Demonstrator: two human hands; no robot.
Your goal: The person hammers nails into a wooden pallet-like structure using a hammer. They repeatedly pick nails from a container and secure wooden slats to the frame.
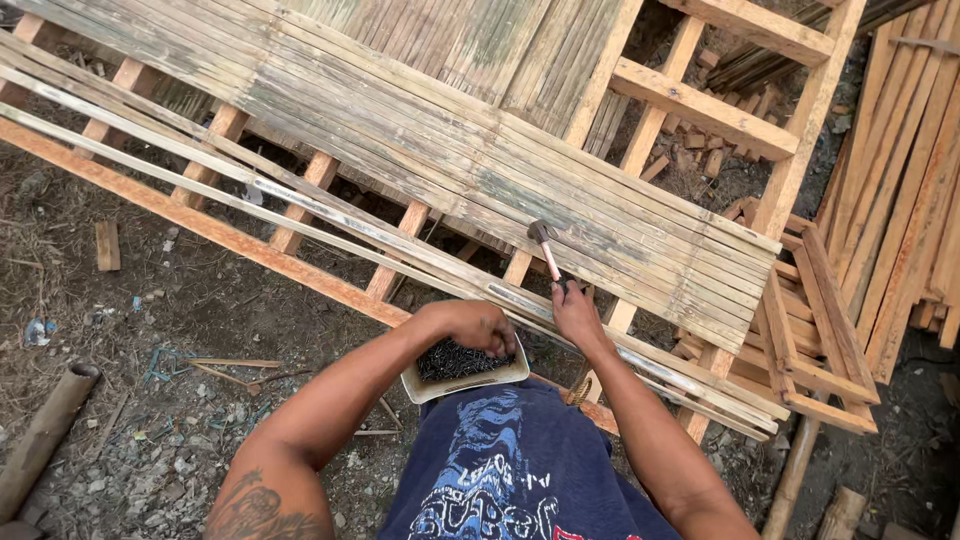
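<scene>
A: Biggest thing first: the wooden frame (700, 105) runs from far left to near right, rails and cross-pieces open to the dirt below. Why tilted across like that?

B: Likely so the person can stand at its near rail and reach over. The bamboo slats (430, 120) lie side by side across the far part of the frame; a few loose strips (330, 215) sit apart on the near side.

A: Stack at the right?

B: Spare timber (900, 190), leaning, well apart from both hands.

A: Hands, then.

B: Right hand (578, 318) is clenched round the hammer (545, 245) handle, low down, head pointing far, over the slats' near edge. A low grip would give more swing.

A: Left?

B: Left hand (470, 325) dips into the tray of nails (462, 368), held against the waist, near side. Fingers curled down into the nails; whether they pinch one, I cannot tell.
</scene>
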